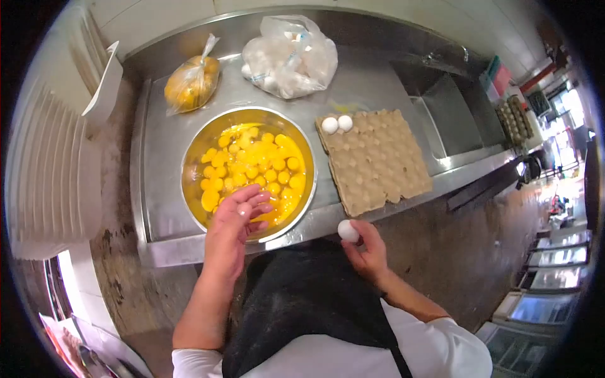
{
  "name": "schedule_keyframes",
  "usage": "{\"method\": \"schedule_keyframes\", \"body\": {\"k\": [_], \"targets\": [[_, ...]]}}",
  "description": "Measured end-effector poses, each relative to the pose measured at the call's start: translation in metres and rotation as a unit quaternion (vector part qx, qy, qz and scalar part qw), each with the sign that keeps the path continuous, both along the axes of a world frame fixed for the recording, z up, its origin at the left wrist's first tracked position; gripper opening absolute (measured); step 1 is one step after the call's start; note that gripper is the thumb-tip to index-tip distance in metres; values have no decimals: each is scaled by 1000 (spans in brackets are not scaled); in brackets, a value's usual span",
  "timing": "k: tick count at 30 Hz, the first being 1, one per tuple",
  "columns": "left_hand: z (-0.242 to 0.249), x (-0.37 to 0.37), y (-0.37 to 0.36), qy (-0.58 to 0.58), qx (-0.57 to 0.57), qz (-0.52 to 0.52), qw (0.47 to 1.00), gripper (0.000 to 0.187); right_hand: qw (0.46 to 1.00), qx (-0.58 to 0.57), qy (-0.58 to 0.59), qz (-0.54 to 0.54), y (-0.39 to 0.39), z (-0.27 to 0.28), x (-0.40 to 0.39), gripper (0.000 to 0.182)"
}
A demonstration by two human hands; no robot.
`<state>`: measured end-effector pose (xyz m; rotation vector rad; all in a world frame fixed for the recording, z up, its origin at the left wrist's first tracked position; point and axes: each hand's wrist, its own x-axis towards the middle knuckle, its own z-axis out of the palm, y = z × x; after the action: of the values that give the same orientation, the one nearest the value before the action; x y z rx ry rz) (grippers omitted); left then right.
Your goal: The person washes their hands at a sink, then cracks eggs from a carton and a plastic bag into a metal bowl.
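Observation:
My left hand (237, 220) hovers over the near rim of a large metal bowl (196, 140), fingers apart and nothing in them. Many raw egg yolks (252, 165) in clear whites fill the bottom of that bowl. In my right hand (368, 252) is a white egg (347, 231), pinched between thumb and fingers just off the counter's front edge. To the bowl's right lies a cardboard egg tray (379, 160). Two white eggs, a left one (329, 125) and a right one (345, 123), sit at its far left corner.
Behind the bowl stand a tied clear bag of yellow-orange contents (191, 85) and a bag of white pieces (290, 60), possibly eggshells. A sink basin (450, 116) is set into the steel counter (161, 214) at right. More trays (514, 123) are stacked beyond it.

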<state>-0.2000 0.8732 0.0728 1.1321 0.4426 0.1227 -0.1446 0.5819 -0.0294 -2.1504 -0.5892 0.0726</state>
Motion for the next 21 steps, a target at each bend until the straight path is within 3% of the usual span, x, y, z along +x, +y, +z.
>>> {"method": "schedule_keyframes", "body": {"k": [4,7,11,14,16,17,18,19,21], "targets": [[2,0,6,-18,-1,0,1000,55,999,9,4,-47,-1,-21,-12,46],[4,-1,7,-26,-11,-33,999,48,995,66,-60,-46,0,-27,-11,46],[5,1,8,-20,9,-55,998,47,996,-19,-75,-36,-4,-43,-11,44],[2,-1,7,-10,-11,-58,998,44,997,-6,-66,-27,7,-21,-7,43],[0,1,2,-7,73,-74,995,47,996,27,-85,-20,27,8,0,42],[-5,2,0,-9,75,-68,995,47,983,139,116,-23,38,22,3,41],[-11,4,-1,-22,140,-112,983,47,918,241,313,-21,48,34,7,41],[-12,5,-2,-33,206,-154,966,48,919,241,312,-11,56,46,13,41],[-3,12,-5,-46,327,-171,928,47,804,324,495,54,76,63,26,42]]}}
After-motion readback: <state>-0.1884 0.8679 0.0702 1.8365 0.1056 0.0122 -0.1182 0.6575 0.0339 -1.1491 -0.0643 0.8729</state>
